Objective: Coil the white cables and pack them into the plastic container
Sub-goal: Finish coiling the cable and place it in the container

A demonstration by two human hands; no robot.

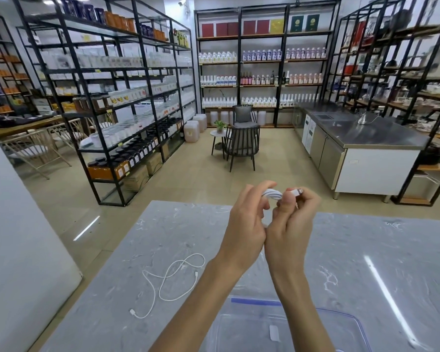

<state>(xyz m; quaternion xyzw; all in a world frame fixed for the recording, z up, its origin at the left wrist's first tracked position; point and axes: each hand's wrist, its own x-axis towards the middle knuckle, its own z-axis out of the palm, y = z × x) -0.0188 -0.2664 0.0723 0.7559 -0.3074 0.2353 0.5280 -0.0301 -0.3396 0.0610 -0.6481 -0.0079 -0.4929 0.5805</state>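
Observation:
Raised above the grey marble table, my left hand and my right hand together hold a white cable wound into a small coil. The right thumb and fingers pinch the cable's connector end. A second white cable lies loose and uncoiled on the table to the left of my forearms. A clear plastic container with a blue rim sits at the near edge under my arms; a small white item lies inside it.
Black metal shelving racks filled with bottles and jars line the left, back and right. A steel counter stands at the right, dark chairs and a small table on the floor beyond. A white surface borders the left.

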